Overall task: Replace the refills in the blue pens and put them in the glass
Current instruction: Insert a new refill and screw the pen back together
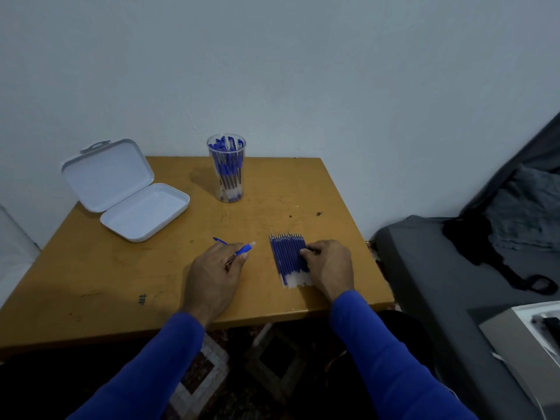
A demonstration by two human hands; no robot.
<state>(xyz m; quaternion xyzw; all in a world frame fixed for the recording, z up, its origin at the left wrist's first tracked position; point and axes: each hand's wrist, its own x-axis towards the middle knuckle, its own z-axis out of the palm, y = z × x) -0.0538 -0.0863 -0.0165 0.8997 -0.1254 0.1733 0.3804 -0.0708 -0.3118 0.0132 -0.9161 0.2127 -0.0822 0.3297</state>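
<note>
Plain pale wall point(303, 71) behind wooden desk point(91, 268); patterned rug point(272, 365) beneath; grey bed point(439, 268) at right edge.

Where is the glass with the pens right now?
The glass stands at the table's far edge by the wall, right of the open white case.

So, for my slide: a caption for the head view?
Left hand holds a blue pen; right hand picks among refills.

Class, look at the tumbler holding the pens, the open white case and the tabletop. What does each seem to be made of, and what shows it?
Tumbler: clear glass or clear plastic; the blue pens show through its wall.
White case: probably moulded plastic, smooth with a slight sheen and rounded corners.
Tabletop: looks like wood or laminate, ochre, matt, scuffed and spotted.
</note>
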